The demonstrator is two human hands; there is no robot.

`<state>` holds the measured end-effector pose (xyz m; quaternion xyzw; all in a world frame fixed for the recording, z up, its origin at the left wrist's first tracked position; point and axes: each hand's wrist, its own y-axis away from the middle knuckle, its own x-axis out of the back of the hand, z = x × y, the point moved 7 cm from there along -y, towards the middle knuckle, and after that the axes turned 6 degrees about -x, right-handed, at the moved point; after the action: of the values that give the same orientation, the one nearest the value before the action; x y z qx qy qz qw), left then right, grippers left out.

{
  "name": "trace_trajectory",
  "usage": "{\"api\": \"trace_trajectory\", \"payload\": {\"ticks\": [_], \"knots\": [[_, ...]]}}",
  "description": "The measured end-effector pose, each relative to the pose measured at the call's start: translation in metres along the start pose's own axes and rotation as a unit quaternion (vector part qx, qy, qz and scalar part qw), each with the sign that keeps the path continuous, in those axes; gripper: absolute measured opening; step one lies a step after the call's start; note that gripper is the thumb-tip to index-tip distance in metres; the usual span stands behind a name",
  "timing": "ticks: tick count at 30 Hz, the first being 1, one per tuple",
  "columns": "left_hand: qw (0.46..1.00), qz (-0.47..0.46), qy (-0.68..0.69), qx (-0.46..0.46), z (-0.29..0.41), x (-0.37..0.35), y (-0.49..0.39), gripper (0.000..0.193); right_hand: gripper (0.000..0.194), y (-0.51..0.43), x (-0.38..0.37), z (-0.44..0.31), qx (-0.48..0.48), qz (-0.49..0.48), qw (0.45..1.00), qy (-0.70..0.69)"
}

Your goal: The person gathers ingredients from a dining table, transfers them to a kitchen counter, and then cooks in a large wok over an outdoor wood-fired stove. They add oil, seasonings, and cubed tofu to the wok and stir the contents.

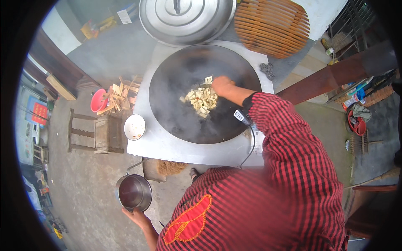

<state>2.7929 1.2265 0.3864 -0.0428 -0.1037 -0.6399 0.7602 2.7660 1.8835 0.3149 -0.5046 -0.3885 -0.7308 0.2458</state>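
A large dark wok (232, 125) is set in a pale metal-topped stove (150, 150), with a pile of cut pale food pieces (202, 102) in its middle and steam rising. Over the wok, at the upper right of the pile, my right hand (223, 85) is closed around a utensil that is mostly hidden; some pieces lie just beyond it. At the lower left, my left hand (138, 216) holds a round metal pot (135, 193) by its near side, beside the stove and above the floor. A white bowl (135, 127) with food bits inside stands on the stove's left corner.
Behind the wok lie a large metal lid (188, 22) and a slatted wooden rack (271, 26). A steel-wool scrubber (267, 71) sits at the right edge. To the left are a wooden chair (108, 134), split firewood (121, 95) and a pink basin (98, 100). A rusty pipe (333, 77) runs at right.
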Motion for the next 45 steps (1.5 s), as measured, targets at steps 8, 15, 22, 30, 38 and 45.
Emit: {"api": "trace_trajectory", "payload": {"ticks": [8,15,22,30,38,45], "knots": [[1.0,-0.002,0.02,-0.012,-0.033,0.01,-0.019,0.053,0.014,0.05,-0.028,0.122,-0.016,-0.31,0.95,-0.031],[0.999,-0.032,0.019,-0.015,-0.02,-0.013,-0.024,0.051,0.021,0.055,-0.113,0.036,-0.034,-0.323,0.87,-0.371],[0.999,-0.018,0.032,-0.031,-0.001,-0.022,-0.028,0.05,0.015,0.039,-0.12,0.057,-0.11,-0.383,0.62,-0.676],[0.999,-0.028,0.031,-0.008,-0.015,-0.018,-0.009,0.052,0.015,0.114,-0.111,0.021,-0.003,-0.492,0.743,-0.454],[0.999,-0.031,-0.026,-0.028,-0.003,-0.02,-0.016,0.056,0.023,0.022,-0.161,-0.054,-0.147,-0.27,0.834,-0.457],[1.0,0.009,0.009,-0.021,-0.007,-0.004,-0.011,0.054,0.013,0.071,-0.118,0.026,-0.109,-0.363,0.664,-0.645]]}}
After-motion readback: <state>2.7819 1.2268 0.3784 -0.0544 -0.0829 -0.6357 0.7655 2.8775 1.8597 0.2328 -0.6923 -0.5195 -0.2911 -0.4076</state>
